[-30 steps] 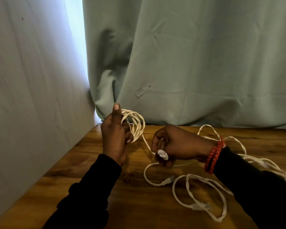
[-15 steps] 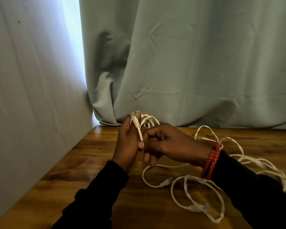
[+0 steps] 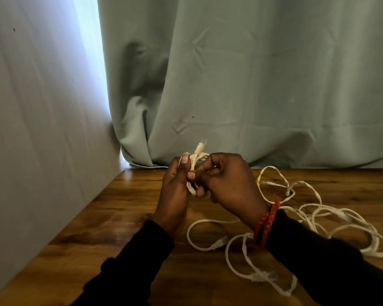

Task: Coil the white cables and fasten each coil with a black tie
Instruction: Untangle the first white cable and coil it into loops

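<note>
Both hands meet above the wooden table, raised a little off its surface, forearms in black sleeves coming up from the lower edge. Left hand stands upright with its back toward the camera, thumb pointing up, fingers curled round a small white cable coil that shows between the two hands. Right hand comes in from the right, palm turned toward the left hand, its fingertips pinching the strands of the same coil; a red braided bracelet sits on its wrist. One plug end of the coiled cable sticks up above both hands, just over the left thumb. Below and to the right of the right hand, loose white cables lie in a tangle of loops on the table, running under the right forearm, with one plug below the right wrist and another nearer the camera beside the right sleeve. Beyond the hands hangs a pale green curtain, and to the left of the left hand stands a light wall. At the far right edge, past the tangle, a small dark object is too cut off to identify.
</note>
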